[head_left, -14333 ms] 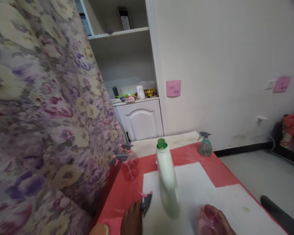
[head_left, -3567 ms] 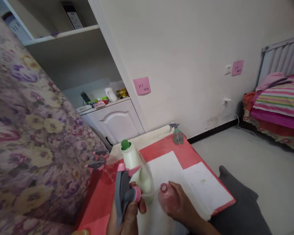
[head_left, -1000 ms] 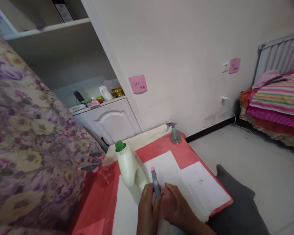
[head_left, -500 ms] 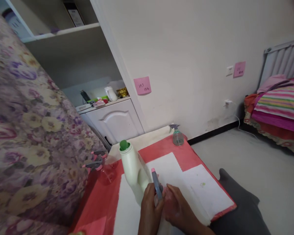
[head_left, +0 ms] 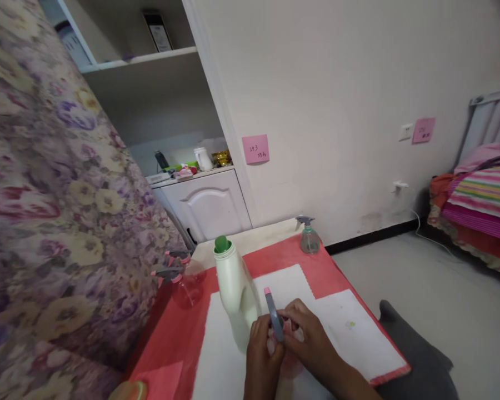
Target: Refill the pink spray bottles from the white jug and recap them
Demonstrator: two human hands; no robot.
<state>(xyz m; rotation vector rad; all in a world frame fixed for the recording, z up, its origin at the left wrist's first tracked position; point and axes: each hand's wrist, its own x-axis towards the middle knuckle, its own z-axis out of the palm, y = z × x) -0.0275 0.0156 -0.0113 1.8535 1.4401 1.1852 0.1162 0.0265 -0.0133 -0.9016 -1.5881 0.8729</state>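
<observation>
A spray bottle with a grey head (head_left: 274, 315), pink nozzle tip and clear pink body is between my hands, over white paper (head_left: 289, 278). My left hand (head_left: 263, 353) is closed around its left side. The fingers of my right hand (head_left: 310, 340) pinch near its neck from the right. Just beyond my left hand stands a pale green jug (head_left: 237, 297) with a green piece in its mouth. Two pink spray bottles (head_left: 186, 290) stand at the table's left. A green-tinted spray bottle (head_left: 310, 240) is at the far right corner.
The red-covered table (head_left: 166, 333) has a round object (head_left: 129, 390) at its near left edge. A floral curtain (head_left: 83, 222) hangs along the left. Beyond are a white cabinet (head_left: 210, 203) and a wall; a bed (head_left: 483, 200) is at right.
The view has shifted, moving the scene rightwards in the picture. My right hand has moved up from the bottle's body to its neck, its fingers now close to the grey head.
</observation>
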